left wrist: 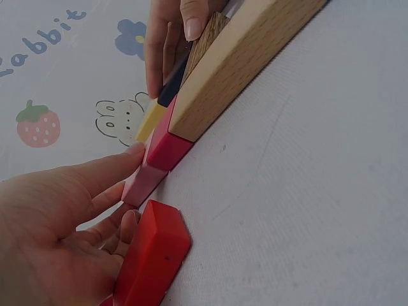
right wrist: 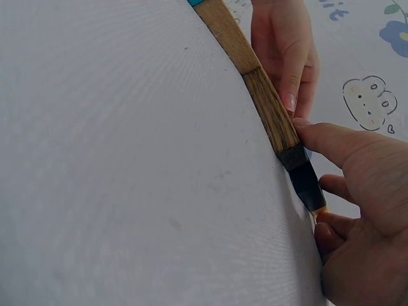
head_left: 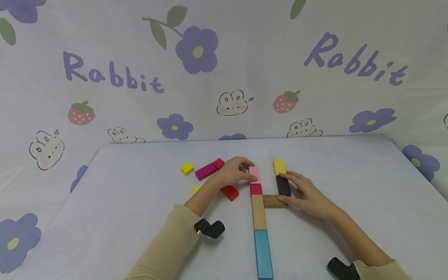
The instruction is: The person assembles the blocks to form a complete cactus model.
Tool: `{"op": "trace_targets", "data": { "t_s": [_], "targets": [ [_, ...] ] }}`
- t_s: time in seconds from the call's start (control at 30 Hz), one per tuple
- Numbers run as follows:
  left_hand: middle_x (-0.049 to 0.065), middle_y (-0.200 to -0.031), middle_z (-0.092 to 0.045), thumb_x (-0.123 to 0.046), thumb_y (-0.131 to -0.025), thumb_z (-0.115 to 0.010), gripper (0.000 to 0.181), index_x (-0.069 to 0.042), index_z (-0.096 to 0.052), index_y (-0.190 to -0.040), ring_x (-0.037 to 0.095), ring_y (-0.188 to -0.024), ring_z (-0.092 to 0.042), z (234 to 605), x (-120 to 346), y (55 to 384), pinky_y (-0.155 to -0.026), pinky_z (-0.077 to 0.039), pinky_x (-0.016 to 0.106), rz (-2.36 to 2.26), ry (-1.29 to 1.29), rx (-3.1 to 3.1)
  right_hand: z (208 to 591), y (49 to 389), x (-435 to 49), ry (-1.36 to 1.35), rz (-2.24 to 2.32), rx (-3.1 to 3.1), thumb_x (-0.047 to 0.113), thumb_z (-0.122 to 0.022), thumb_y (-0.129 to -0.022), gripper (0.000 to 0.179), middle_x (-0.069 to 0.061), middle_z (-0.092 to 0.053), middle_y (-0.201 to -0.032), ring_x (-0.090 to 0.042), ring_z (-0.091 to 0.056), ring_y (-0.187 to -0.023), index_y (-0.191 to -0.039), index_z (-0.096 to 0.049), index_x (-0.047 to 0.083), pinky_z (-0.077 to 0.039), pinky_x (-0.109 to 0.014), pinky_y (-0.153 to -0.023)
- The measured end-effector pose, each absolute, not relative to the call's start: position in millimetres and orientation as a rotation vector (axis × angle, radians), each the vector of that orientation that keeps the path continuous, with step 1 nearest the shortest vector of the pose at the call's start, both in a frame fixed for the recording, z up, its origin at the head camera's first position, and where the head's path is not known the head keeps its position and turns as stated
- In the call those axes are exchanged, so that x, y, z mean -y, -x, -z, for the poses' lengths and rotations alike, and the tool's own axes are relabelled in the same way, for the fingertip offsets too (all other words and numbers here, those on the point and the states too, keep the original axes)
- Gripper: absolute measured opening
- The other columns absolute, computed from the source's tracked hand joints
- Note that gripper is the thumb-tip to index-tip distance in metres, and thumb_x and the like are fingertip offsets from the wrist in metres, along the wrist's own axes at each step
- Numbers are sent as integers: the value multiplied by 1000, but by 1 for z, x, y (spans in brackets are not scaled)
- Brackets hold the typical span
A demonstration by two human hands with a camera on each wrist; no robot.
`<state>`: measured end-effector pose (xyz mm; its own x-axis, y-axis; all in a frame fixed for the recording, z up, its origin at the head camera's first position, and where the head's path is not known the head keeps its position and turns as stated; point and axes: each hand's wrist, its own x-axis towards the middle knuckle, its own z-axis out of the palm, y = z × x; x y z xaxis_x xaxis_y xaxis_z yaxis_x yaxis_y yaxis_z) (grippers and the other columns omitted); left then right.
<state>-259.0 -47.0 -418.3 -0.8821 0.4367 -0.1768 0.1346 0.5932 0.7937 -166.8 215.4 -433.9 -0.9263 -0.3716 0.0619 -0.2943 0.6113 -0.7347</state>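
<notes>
My left hand (head_left: 232, 172) pinches a light pink block (head_left: 254, 172) between thumb and fingers. That block tops a straight row: below it come a crimson block (head_left: 256, 189), a tan wooden block (head_left: 259, 212) and a long blue block (head_left: 263, 254). A brown wood-grain block (head_left: 271, 201) branches right from the tan one. Beyond its right end lies a black block (head_left: 282, 187), then a yellow block (head_left: 279, 166). With extended thumb and index finger, my right hand (head_left: 311, 196) touches the brown block and the black block. In the left wrist view, a red block (left wrist: 152, 255) lies beside the left hand.
Loose blocks lie left of the row: a yellow cube (head_left: 187, 168), a magenta block (head_left: 205, 171) and a red cube (head_left: 218, 163). Another yellow piece is partly hidden by the left forearm. A white cloth covers the table (head_left: 133, 186), and a rabbit-print sheet (head_left: 245, 62) hangs behind.
</notes>
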Motion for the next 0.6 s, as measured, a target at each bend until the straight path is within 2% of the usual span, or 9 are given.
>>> {"op": "trace_targets", "data": {
  "t_s": [0.43, 0.6],
  "targets": [
    [10, -129, -63, -23, -93, -83, 49, -11, -68, -138, 22, -112, -57, 416, 47, 257, -78, -53, 21, -1184, -457, -2465, 434, 167, -214, 544, 1204, -2735, 29, -76, -97, 69, -32, -35, -161, -55, -34, -146, -154, -47, 1, -42, -68, -113],
    [10, -129, -63, -23, -93, -83, 48, -10, -68, -137, 22, -112, -57, 416, 47, 258, -80, -53, 21, -1179, -462, -2469, 434, 167, -214, 537, 1194, -2739, 30, -76, -97, 70, -31, -35, -162, -54, -34, -146, -154, -47, 2, -42, -68, -113]
  ]
}}
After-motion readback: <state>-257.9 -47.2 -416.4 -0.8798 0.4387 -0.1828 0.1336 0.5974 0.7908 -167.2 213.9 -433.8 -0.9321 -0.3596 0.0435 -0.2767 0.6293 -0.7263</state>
